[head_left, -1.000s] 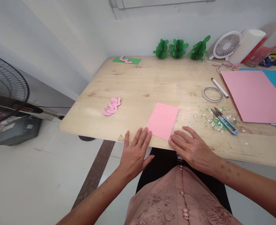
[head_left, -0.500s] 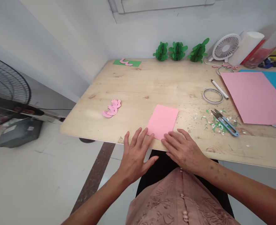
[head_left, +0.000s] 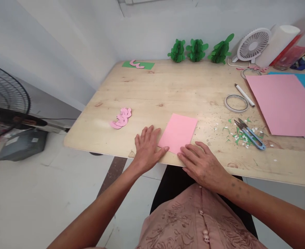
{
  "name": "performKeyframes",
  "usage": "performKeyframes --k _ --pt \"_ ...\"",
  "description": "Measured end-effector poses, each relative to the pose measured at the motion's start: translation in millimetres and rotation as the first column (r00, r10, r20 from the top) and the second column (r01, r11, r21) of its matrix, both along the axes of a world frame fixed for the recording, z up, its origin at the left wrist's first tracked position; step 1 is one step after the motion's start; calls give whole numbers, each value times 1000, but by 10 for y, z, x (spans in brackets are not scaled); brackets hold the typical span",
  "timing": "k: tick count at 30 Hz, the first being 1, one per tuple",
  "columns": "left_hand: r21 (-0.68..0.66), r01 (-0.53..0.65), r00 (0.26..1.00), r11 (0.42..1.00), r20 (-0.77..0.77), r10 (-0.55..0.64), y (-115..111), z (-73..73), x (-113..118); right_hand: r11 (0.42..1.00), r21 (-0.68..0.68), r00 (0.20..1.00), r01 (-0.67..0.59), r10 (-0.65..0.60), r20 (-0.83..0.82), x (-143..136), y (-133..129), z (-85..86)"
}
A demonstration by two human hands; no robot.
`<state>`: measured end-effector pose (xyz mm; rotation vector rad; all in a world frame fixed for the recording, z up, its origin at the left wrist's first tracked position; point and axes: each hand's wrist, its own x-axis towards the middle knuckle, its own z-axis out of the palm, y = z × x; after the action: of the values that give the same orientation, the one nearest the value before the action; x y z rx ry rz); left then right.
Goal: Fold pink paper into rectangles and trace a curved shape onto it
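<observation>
Wooden table [head_left: 142, 88] under pink paper [head_left: 178, 131], white wall [head_left: 147, 31]

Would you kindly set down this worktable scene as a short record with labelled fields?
Left hand: thumb at near edge of small pink sheet, fingers beside it
Right hand: fingertips at its near-right corner
Left of sheet: overlapping pink cutouts
Right of sheet: blue-handled snips lying among green and white scraps
Back: three green paper figures, white desk fan

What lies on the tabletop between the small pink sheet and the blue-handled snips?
In the head view, scattered paper scraps, green and white, lie between the small pink sheet and the snips.
</observation>
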<state>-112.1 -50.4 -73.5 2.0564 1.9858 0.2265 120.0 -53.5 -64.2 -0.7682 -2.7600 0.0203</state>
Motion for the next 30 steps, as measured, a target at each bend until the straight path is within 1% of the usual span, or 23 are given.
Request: performKeyframes --k 4,7,12,14,15,17,18,19,21,22,23,24,25,27,30 --pt "-48 -71 997 996 -1 71 -18 32 -70 1000 -6 1000 -5 5 -8 2 2 9" --pt "-52 -130 992 990 -6 130 -35 29 -111 1000 -6 1000 -9 9 -7 -4 4 10" --pt "-65 -187 982 980 -15 187 -36 19 -229 1000 -10 1000 -14 14 -8 -6 14 13" --pt "-54 -203 979 978 -11 203 -54 23 -253 1000 -8 1000 -13 13 -16 -3 12 13" --pt "-25 -206 979 978 -10 206 -78 23 -243 1000 -6 1000 -11 10 -21 -1 9 12" --pt "83 -166 985 983 -24 169 -166 15 -168 1000 -4 1000 -3 3 -31 0 2 9" --pt "159 -117 991 980 -45 126 -229 4 -105 1000 -2 999 1 -1 -36 -1 -1 7" --pt "222 -31 995 975 -83 50 -299 -10 -33 1000 0 999 4 -4 -39 -3 -3 5" --pt "258 207 973 944 -157 -170 -440 -46 106 1000 1 999 9 -9 -41 -8 -6 1" --pt "251 289 952 924 -179 -249 -499 -63 157 1000 -1 999 10 -10 -39 -10 -6 -1" --pt "251 326 939 912 -194 -283 -546 -78 186 1000 -4 999 10 -10 -36 -12 -6 -2" --pt "251 335 935 908 -210 -286 -578 -90 190 1000 -8 999 8 -8 -33 -14 -6 -1" --pt "254 320 937 913 -227 -266 -596 -98 172 1000 -14 1000 6 -6 -30 -13 -6 0" --pt "261 280 943 924 -256 -213 -602 -104 81 1000 -26 1000 2 -2 -28 -9 -3 5" --pt "255 260 944 931 -271 -190 -581 -93 -82 1000 -31 999 5 -6 -34 3 2 13"
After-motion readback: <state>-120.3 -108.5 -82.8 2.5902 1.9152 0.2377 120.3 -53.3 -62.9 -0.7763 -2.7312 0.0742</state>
